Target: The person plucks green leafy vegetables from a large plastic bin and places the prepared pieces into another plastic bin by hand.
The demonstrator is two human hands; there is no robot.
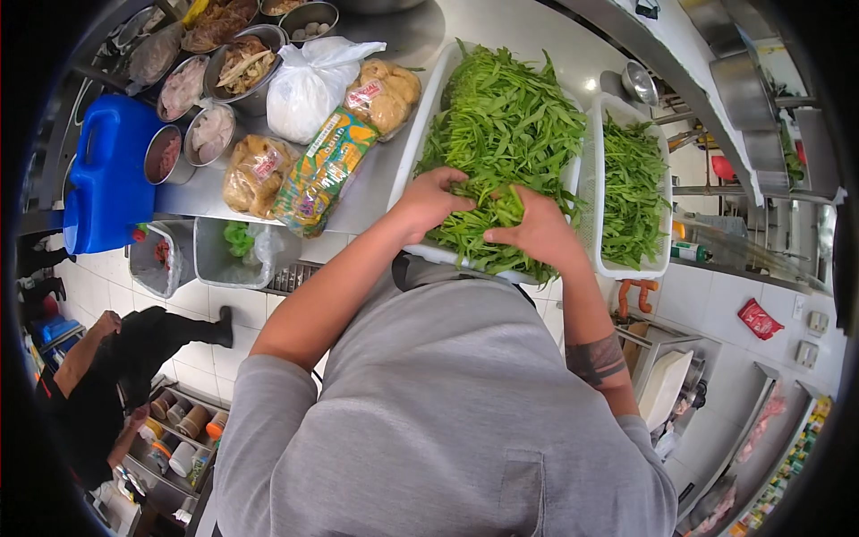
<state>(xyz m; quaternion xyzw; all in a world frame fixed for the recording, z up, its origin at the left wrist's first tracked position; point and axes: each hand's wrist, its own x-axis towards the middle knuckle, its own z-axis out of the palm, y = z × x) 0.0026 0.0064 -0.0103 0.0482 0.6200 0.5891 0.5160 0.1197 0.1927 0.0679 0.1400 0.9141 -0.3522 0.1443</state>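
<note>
A large white plastic basket (411, 151) stands before me, heaped with leafy green vegetables with long stems (513, 114). Both my hands are at the near part of the heap. My left hand (436, 201) reaches in from the left, thumb and fingers apart on the leaves. Opposite it, my right hand (537, 225) curls round a small bunch of cut green stems (509, 207), its thumb towards my left hand. Some fingertips are hidden among the leaves. To the right, a narrower white basket (599, 258) holds more of the same greens.
Left on the steel counter (376, 181) lie bags of fried tofu puffs (258, 176), a printed food packet (325, 171), a white plastic bag (312, 87) and metal bowls of meat (209, 137). A blue jerrycan (111, 168) and lined bins (231, 258) stand further left. Another person (114, 362) stands lower left.
</note>
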